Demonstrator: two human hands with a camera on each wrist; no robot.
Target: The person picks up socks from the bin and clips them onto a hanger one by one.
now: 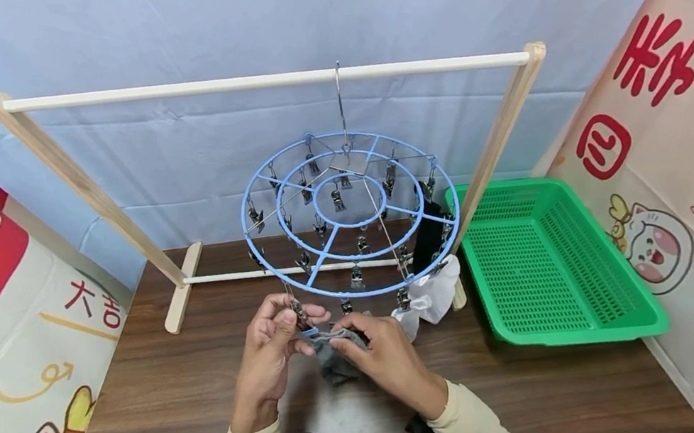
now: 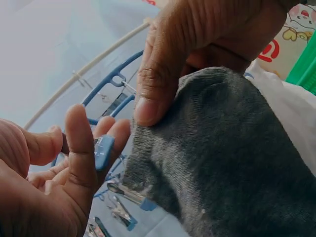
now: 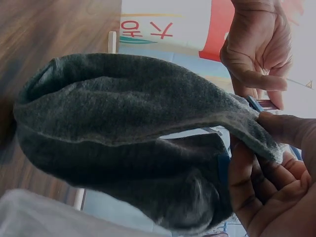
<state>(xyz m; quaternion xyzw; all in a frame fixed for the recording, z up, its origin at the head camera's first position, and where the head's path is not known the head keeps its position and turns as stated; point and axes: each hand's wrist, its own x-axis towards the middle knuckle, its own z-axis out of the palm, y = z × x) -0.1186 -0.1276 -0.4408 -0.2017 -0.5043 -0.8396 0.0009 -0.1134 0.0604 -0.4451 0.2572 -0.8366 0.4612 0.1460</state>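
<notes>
My left hand [image 1: 263, 358] pinches a metal clip [image 1: 298, 311] with blue tips, at the near left edge of a round blue clip hanger [image 1: 323, 253]. In the left wrist view the clip's blue tip [image 2: 103, 153] shows between the fingers. My right hand [image 1: 391, 354] pinches the edge of a grey sock [image 1: 335, 366] between thumb and fingers, just right of that clip. The sock [image 3: 133, 98] droops in a loop in the right wrist view. Dark fabric [image 3: 192, 197] below it meets another blue clip tip [image 3: 223, 169]; whether it is a separate sock I cannot tell.
The hanger hooks over the white rail [image 1: 178, 89] of a wooden rack. From its right side hang a black cloth item [image 1: 428, 239] and a white one [image 1: 439, 290]. A green basket [image 1: 582, 334] stands at right on the brown table [image 1: 150, 410].
</notes>
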